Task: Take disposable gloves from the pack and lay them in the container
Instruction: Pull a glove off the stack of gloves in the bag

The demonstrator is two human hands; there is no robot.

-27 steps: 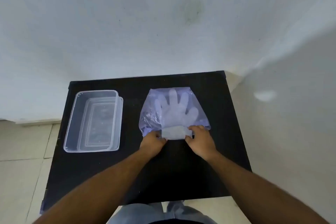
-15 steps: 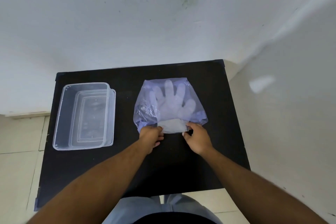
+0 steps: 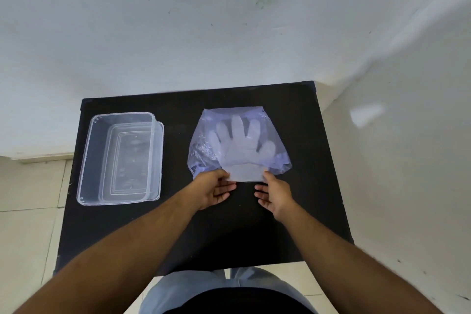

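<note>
A bluish translucent pack (image 3: 204, 150) lies flat on the black table (image 3: 178, 224), right of centre. Inside it is a stack of clear disposable gloves (image 3: 242, 148), fingers pointing away from me, with the cuff end (image 3: 246, 173) sticking out of the pack's near opening. My left hand (image 3: 216, 190) is at the cuff's left corner and my right hand (image 3: 276, 195) at its right corner. Both palms face each other with the fingers uncurled and apart, and only the thumbs touch the cuff edge. The clear rectangular container (image 3: 86, 160) stands on the table's left side with nothing in it.
A second clear piece, probably the lid (image 3: 160, 150), sits under or beside the container's right side. White walls rise behind and to the right of the table. Tiled floor shows on the left and near edges.
Both hands were curled tight on the cuff corners; now the fingers have uncurled and spread. The pack and gloves lie where they were. The camera has tilted slightly.
</note>
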